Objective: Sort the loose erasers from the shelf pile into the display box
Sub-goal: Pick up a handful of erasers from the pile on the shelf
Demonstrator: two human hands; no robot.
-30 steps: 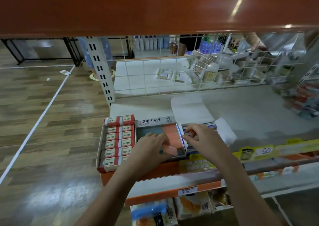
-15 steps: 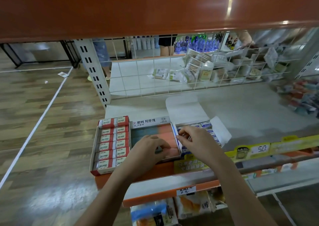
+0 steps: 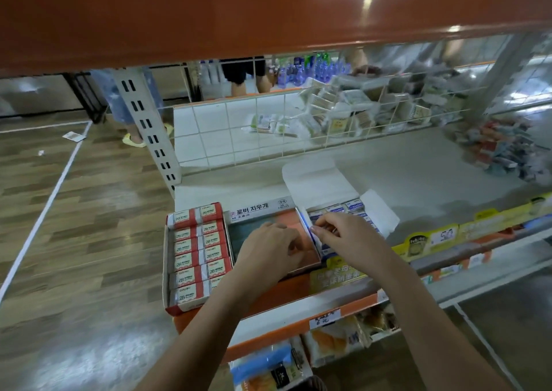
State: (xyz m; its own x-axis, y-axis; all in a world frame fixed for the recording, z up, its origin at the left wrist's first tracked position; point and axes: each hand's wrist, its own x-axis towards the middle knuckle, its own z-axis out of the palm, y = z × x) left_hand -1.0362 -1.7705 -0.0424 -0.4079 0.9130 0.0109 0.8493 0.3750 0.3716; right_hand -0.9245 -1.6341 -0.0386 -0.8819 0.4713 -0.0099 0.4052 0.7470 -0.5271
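A: What is on the far left?
B: A red box [image 3: 197, 259] full of 2B erasers [image 3: 191, 277].
A: And next to it?
B: The display box [image 3: 248, 211]. The left hand [image 3: 268, 253] is down inside it, fingers curled. I cannot tell what it holds.
A: And on the right?
B: The right hand [image 3: 346, 238] pinches something small over a white box [image 3: 352, 208] with its flap open.

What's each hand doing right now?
Left hand: fingers curled down inside the middle eraser box; what it holds cannot be told.
Right hand: pinching the blue-white box's wall.
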